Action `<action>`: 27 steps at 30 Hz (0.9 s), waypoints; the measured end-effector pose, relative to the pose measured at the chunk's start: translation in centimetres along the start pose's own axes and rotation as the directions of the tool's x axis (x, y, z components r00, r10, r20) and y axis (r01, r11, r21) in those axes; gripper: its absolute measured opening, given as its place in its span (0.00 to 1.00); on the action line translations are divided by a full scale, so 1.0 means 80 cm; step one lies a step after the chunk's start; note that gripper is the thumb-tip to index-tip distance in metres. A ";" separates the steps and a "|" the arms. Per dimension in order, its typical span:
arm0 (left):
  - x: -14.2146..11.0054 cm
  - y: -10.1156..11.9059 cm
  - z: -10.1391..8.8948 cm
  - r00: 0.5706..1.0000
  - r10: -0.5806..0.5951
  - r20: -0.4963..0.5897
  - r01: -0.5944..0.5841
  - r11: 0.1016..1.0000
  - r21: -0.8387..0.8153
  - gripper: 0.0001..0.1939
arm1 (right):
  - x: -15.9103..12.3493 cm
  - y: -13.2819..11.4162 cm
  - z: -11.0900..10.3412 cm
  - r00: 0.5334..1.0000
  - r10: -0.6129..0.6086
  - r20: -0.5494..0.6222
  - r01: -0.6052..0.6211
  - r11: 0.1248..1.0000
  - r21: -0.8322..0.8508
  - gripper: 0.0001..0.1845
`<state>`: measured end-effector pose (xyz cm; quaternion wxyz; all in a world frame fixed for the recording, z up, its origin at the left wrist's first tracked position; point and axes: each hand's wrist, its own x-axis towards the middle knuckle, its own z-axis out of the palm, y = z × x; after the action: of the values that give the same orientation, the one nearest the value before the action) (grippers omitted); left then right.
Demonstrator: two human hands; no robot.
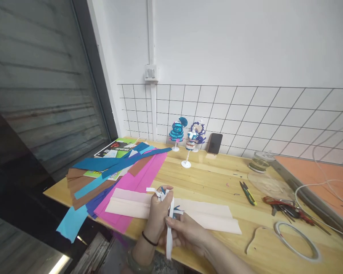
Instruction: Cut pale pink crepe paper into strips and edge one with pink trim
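My left hand (pixel 159 207), with a dark band at the wrist, is closed round a small white-and-blue paper piece (pixel 161 194). My fingers hide most of it. A narrow white strip (pixel 169 245) hangs down from that piece toward the table's front edge. My right hand (pixel 187 228) meets the left from the other side, its thumb and fingers pinching the white strip. Beneath and behind both hands, pale cream paper sheets (pixel 214 215) lie across the wooden table (pixel 205 180).
Blue, brown and pink paper (pixel 144 177) is heaped at left over books. Small decorated figures (pixel 176 133) on white stands and a phone (pixel 215 143) stand at the back. Thread snips (pixel 248 193), a tape roll (pixel 297 243), tangled tools (pixel 288 209) and a jar (pixel 260 161) are at right.
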<state>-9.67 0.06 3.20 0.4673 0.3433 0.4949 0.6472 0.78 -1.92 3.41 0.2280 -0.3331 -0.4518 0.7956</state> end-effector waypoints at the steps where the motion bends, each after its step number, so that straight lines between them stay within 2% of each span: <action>1: -0.002 0.003 -0.003 0.998 0.059 0.007 -0.059 0.997 0.046 0.11 | 0.001 0.003 0.000 0.999 0.026 0.029 -0.026 0.999 0.019 0.29; 3: -0.003 0.006 -0.009 0.991 0.127 0.040 -0.130 0.986 0.107 0.08 | 0.002 0.006 -0.004 0.999 0.032 0.030 -0.031 0.998 -0.046 0.25; 5: -0.001 0.006 -0.017 0.993 0.107 0.050 -0.112 0.985 0.128 0.08 | 0.000 0.003 -0.011 1.000 0.013 -0.007 -0.014 0.970 -0.245 0.21; 6: 0.000 0.004 -0.020 0.996 0.077 0.049 -0.083 0.988 0.132 0.09 | -0.002 -0.001 -0.014 0.999 -0.034 -0.038 0.017 0.923 -0.386 0.21; 7: 0.001 0.002 -0.024 0.998 0.046 0.047 -0.052 0.990 0.135 0.09 | -0.005 -0.008 -0.017 0.992 -0.112 -0.059 0.064 0.843 -0.534 0.20; 9: 0.001 -0.005 -0.028 0.998 -0.020 0.063 0.012 0.991 0.130 0.11 | -0.011 -0.023 -0.018 0.948 -0.317 -0.039 0.172 0.610 -0.773 0.17; 10: -0.001 -0.009 -0.029 0.995 -0.059 0.076 0.051 0.993 0.109 0.13 | -0.013 -0.029 -0.018 0.922 -0.386 0.000 0.211 0.503 -0.838 0.16; 11: -0.003 -0.012 -0.028 0.990 -0.103 0.092 0.097 0.993 0.069 0.14 | -0.014 -0.035 -0.016 0.906 -0.422 0.035 0.238 0.438 -0.867 0.14; 12: -0.006 -0.014 -0.028 0.982 -0.149 0.113 0.149 0.989 0.011 0.16 | -0.013 -0.038 -0.014 0.904 -0.424 0.057 0.255 0.427 -0.868 0.11; 13: -0.009 -0.016 -0.026 0.972 -0.189 0.140 0.199 0.978 -0.058 0.17 | -0.011 -0.038 -0.012 0.912 -0.406 0.060 0.261 0.461 -0.848 0.08; 14: -0.012 -0.017 -0.025 0.961 -0.218 0.171 0.241 0.962 -0.130 0.18 | -0.008 -0.037 -0.010 0.922 -0.385 0.043 0.255 0.520 -0.815 0.04; 15: -0.015 -0.018 -0.024 0.952 -0.231 0.203 0.271 0.941 -0.200 0.19 | -0.004 -0.034 -0.009 0.930 -0.368 0.017 0.244 0.583 -0.775 0.04; 17: -0.020 -0.017 -0.022 0.941 -0.230 0.247 0.302 0.899 -0.317 0.21 | 0.005 -0.027 -0.006 0.935 -0.354 -0.022 0.235 0.664 -0.710 0.16; 18: -0.021 -0.016 -0.023 0.940 -0.224 0.257 0.309 0.880 -0.362 0.22 | 0.008 -0.024 -0.006 0.931 -0.364 -0.031 0.238 0.669 -0.705 0.21; 20: -0.022 -0.015 -0.024 0.938 -0.220 0.267 0.320 0.847 -0.425 0.21 | 0.012 -0.021 -0.004 0.919 -0.391 -0.042 0.227 0.615 -0.755 0.29; 22: -0.021 -0.016 -0.027 0.933 -0.219 0.286 0.333 0.826 -0.455 0.19 | 0.012 -0.023 0.000 0.918 -0.394 -0.055 0.156 0.483 -0.862 0.33; 24: -0.018 -0.019 -0.030 0.925 -0.211 0.316 0.347 0.809 -0.475 0.17 | 0.012 -0.029 0.005 0.927 -0.369 -0.067 0.036 0.265 -0.963 0.33; 27: -0.013 -0.021 -0.034 0.914 -0.205 0.350 0.369 0.778 -0.508 0.17 | 0.013 -0.038 0.016 0.940 -0.337 -0.049 -0.079 -0.074 -0.994 0.27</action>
<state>-11.32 -1.69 0.85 0.7055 0.1959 0.2583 0.6302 -0.66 -0.49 6.16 0.0518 -0.4572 -0.8781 0.1314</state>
